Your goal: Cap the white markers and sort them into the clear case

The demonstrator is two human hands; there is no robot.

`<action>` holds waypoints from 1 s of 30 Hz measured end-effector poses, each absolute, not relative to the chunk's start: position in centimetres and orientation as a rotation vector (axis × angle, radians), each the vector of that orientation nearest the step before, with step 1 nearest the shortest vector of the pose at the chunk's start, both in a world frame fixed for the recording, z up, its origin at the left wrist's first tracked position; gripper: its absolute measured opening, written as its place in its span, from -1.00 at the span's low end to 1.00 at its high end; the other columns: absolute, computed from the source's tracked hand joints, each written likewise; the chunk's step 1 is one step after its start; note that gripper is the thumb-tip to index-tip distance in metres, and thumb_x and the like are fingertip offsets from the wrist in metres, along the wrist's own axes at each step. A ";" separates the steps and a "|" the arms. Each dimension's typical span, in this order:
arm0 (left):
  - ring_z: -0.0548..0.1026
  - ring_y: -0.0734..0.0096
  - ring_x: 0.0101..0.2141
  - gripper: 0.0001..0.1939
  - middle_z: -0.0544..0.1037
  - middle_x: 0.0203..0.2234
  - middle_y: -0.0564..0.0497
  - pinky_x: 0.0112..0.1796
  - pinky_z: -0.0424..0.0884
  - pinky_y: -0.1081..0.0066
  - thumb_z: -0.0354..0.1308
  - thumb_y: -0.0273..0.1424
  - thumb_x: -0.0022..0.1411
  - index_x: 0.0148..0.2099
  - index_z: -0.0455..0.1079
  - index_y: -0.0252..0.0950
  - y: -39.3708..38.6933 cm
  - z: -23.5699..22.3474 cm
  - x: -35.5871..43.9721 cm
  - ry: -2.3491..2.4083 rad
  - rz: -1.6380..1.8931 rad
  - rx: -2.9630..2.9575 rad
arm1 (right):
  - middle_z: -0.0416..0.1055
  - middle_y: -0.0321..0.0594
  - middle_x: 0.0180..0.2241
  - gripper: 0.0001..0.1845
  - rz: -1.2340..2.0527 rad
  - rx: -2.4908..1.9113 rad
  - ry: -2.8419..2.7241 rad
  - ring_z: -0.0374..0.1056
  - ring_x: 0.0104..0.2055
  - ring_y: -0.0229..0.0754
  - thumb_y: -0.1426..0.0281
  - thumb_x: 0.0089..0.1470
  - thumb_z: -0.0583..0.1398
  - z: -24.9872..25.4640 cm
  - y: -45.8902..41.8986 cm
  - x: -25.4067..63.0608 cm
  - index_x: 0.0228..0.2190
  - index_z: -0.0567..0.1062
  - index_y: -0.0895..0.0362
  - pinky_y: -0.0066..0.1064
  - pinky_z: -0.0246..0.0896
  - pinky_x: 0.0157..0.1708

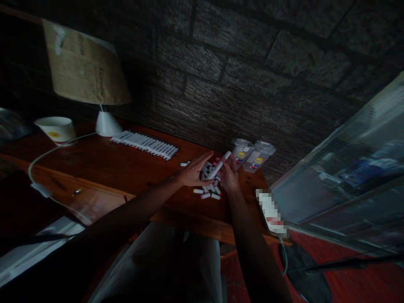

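Note:
My right hand (230, 174) is closed around a white marker (218, 166) that points up and to the right. My left hand (193, 172) lies over a pile of loose marker caps (208, 185) on the wooden desk (126, 166), fingers curled onto the pile. A few caps lie scattered just in front of both hands. A neat row of white markers (145, 145) lies further left on the desk.
Two clear plastic cases (252, 155) stand by the brick wall behind my hands. A lamp with a paper shade (85, 71), a white bowl (56, 128) and a white cable (47, 155) sit at the left. A white device (271, 212) lies at the desk's right edge beside a glass panel.

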State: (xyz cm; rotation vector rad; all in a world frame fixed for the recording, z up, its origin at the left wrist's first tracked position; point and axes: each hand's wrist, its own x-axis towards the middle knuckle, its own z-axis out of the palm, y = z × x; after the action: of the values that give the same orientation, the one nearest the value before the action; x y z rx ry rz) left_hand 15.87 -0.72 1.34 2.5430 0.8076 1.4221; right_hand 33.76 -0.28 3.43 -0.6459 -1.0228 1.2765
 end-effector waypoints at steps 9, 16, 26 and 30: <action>0.57 0.34 -0.23 -0.72 0.62 -0.27 -0.04 -0.14 0.45 0.39 0.17 -0.23 0.29 -0.04 0.51 -0.26 0.6 1.0 15.1 1.146 1.613 2.238 | 0.57 -0.35 -0.27 -0.70 1.262 -0.694 -0.962 0.47 -0.20 -0.25 0.22 -0.09 0.38 3.3 0.1 34.5 -0.25 0.57 -0.01 -0.52 0.30 -0.41; 0.54 0.33 -0.21 -0.83 0.60 -0.26 -0.04 -0.14 0.42 0.37 0.15 -0.32 0.30 -0.13 0.48 -0.26 0.3 1.6 14.7 1.067 1.695 2.257 | 0.48 -0.45 -0.44 -0.67 1.261 -0.760 -0.913 0.35 -0.46 -0.38 0.29 -0.20 0.43 3.0 0.3 34.5 -0.28 0.61 0.00 -0.54 0.29 -0.47; 0.52 0.40 -0.30 -0.84 0.59 -0.31 0.02 -0.22 0.40 0.44 0.17 -0.31 0.28 -0.14 0.47 -0.25 0.5 1.3 14.7 1.168 1.661 2.192 | 0.53 -0.43 -0.40 -0.65 1.296 -0.703 -0.840 0.43 -0.42 -0.38 0.34 -0.28 0.46 3.4 0.3 34.6 -0.34 0.60 0.01 -0.61 0.28 -0.53; 0.51 0.44 -0.37 -0.74 0.57 -0.38 0.06 -0.28 0.39 0.48 0.19 -0.22 0.26 -0.06 0.48 -0.23 0.6 1.0 14.7 1.208 1.617 2.156 | 0.51 -0.43 -0.42 -0.65 1.303 -0.709 -0.838 0.44 -0.42 -0.37 0.33 -0.26 0.46 3.5 0.2 34.7 -0.32 0.59 0.00 -0.60 0.29 -0.54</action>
State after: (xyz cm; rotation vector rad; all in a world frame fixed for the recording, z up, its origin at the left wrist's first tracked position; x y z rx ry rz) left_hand 14.73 0.62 1.03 2.1563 1.2079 1.6170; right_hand 34.72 0.21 3.47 -0.7090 -0.8380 1.3034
